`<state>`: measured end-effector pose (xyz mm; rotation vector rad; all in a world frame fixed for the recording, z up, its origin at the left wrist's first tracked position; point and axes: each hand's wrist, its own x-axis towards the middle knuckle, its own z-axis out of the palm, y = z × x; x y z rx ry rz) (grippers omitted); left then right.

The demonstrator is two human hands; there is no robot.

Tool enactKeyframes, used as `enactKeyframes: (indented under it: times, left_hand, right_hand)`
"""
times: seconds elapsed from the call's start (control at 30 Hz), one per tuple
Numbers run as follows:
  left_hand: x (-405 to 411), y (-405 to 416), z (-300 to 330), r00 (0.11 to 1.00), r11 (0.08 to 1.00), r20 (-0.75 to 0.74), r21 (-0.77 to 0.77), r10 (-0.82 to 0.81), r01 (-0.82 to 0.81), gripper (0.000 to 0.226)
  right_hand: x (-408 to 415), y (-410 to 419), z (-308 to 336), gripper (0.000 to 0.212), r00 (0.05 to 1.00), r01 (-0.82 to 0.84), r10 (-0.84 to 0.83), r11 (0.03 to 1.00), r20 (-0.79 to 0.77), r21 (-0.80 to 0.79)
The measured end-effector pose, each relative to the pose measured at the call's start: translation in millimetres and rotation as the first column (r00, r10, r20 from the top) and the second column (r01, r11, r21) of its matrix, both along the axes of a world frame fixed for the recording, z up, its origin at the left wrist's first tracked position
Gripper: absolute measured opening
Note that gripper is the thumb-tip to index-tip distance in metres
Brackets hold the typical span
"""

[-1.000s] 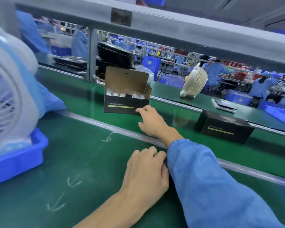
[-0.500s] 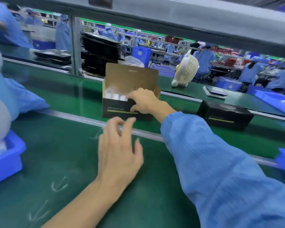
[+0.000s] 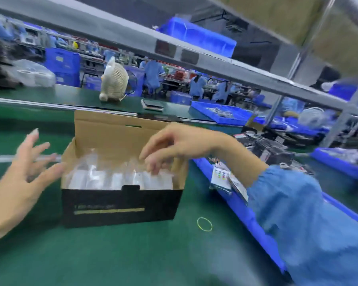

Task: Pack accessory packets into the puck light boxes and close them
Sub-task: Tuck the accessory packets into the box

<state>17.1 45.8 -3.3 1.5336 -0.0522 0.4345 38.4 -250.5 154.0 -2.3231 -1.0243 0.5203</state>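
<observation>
Green bench (image 3: 112, 254), open black box (image 3: 120, 207), bagged white lights (image 3: 116, 179)

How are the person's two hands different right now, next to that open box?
The left hand is spread wide, fingers straight, beside the left wall of the open puck light box; the right hand hangs over the box with fingers drooping toward the wrapped contents. The left forearm is bare; the right arm wears a blue sleeve. Both hands hold nothing.
</observation>
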Motion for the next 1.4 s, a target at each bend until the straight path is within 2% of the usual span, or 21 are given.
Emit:
enactKeyframes:
  times: [0.07,0.1,0.13,0.17,0.2,0.23,0.27,0.33,0.4,0.5,0.6,0.67,0.77,0.87,0.93,1.0,1.1,1.17,1.27,1.33,1.4]
  left_hand:
    - [-12.1,-24.2,0.6,0.993,0.992,0.033,0.051,-0.115,0.114,0.064]
    - [-19.9,-39.7,4.5,0.990,0.986,0.054,0.117,-0.128,0.121,0.076]
    - [-28.0,-51.5,4.6,0.983,0.963,0.080,0.229,-0.163,0.141,0.087]
    - [-35.2,-58.5,0.0,0.978,0.932,0.075,0.325,-0.193,0.159,0.096]
    - [-38.7,-63.0,-5.5,0.977,0.903,0.058,0.396,-0.206,0.167,0.106]
    - [-38.7,-64.5,-9.4,0.979,0.881,0.019,0.440,-0.201,0.172,0.114]
    - [-37.1,-65.0,-12.8,0.981,0.865,-0.005,0.472,-0.193,0.172,0.119]
    - [-29.9,-64.6,-17.5,0.984,0.849,0.010,0.508,-0.177,0.147,0.123]
    - [-31.2,-65.4,-16.0,0.990,0.854,0.010,0.507,-0.142,0.117,0.123]
    - [-38.0,-66.0,-11.1,0.984,0.872,0.008,0.465,-0.178,0.154,0.121]
    - [-41.8,-67.9,-4.8,0.977,0.874,-0.022,0.443,-0.212,0.200,0.119]
    - [-45.6,-70.6,-1.4,0.975,0.875,-0.025,0.437,-0.222,0.210,0.118]
    - [-45.2,-70.7,-0.6,0.976,0.877,-0.003,0.438,-0.218,0.197,0.116]
    - [-43.7,-70.9,-1.3,0.977,0.875,0.007,0.447,-0.212,0.187,0.115]
    - [-43.9,-70.4,-2.1,0.977,0.879,0.010,0.438,-0.214,0.189,0.114]
    - [-42.5,-70.1,-3.0,0.977,0.880,0.021,0.438,-0.212,0.182,0.114]
    - [-42.4,-70.5,-4.6,0.976,0.880,0.024,0.439,-0.214,0.182,0.114]
    - [-42.2,-69.7,-5.4,0.973,0.883,0.030,0.427,-0.229,0.195,0.115]
    - [-42.0,-69.1,-5.0,0.968,0.879,0.038,0.428,-0.249,0.210,0.113]
    - [-42.1,-69.0,-5.0,0.967,0.878,0.050,0.433,-0.251,0.206,0.112]
    - [-41.2,-69.1,-5.4,0.966,0.881,0.054,0.427,-0.252,0.206,0.108]
  right_hand:
    - [11.2,-55.1,23.5,0.006,0.953,0.295,-0.304,0.924,0.000,0.244]
    - [21.5,-84.8,32.7,0.007,0.880,0.419,-0.462,0.864,0.110,0.280]
    - [34.2,-116.9,39.8,0.008,0.766,0.526,-0.569,0.823,0.300,0.216]
    - [46.2,-149.4,43.3,0.012,0.632,0.650,-0.581,0.758,0.513,0.059]
    - [54.5,-179.7,41.3,0.022,0.523,0.775,-0.522,0.620,0.673,-0.122]
    - [58.6,-205.7,33.7,0.039,0.492,0.845,-0.468,0.459,0.734,-0.274]
    - [59.6,-228.8,19.5,0.059,0.516,0.855,-0.461,0.336,0.722,-0.396]
    - [55.4,-261.1,-15.5,0.093,0.561,0.821,-0.492,0.224,0.666,-0.526]
    - [50.6,-278.9,-40.5,0.098,0.485,0.874,-0.476,0.236,0.733,-0.425]
    - [43.6,-285.8,-50.4,0.080,0.317,0.921,-0.504,0.367,0.803,-0.133]
    - [32.5,-286.9,-62.4,0.067,0.143,0.848,-0.631,0.475,0.762,0.234]
    - [25.6,-279.0,-66.8,0.063,0.092,0.751,-0.687,0.524,0.721,0.403]
    - [20.8,-267.6,-63.5,0.068,0.129,0.710,-0.733,0.539,0.668,0.454]
    - [16.4,-262.0,-53.1,0.061,0.310,0.723,-0.862,0.487,0.400,0.490]
    - [16.6,-259.0,-41.9,0.037,0.449,0.717,-0.830,0.555,0.330,0.421]
    - [20.0,-251.8,-29.6,0.015,0.496,0.701,-0.727,0.658,0.474,0.275]
    - [26.3,-230.9,-20.3,0.012,0.479,0.666,-0.398,0.745,0.782,-0.029]
    - [22.2,-215.3,-21.5,0.024,0.578,0.639,-0.220,0.720,0.786,-0.269]
    - [11.4,-210.0,-23.7,0.041,0.790,0.538,-0.216,0.693,0.574,-0.480]
    - [5.0,-212.7,-24.3,0.037,0.807,0.520,-0.132,0.620,0.575,-0.587]
    - [0.4,-214.6,-26.0,0.022,0.713,0.550,-0.074,0.675,0.697,-0.491]
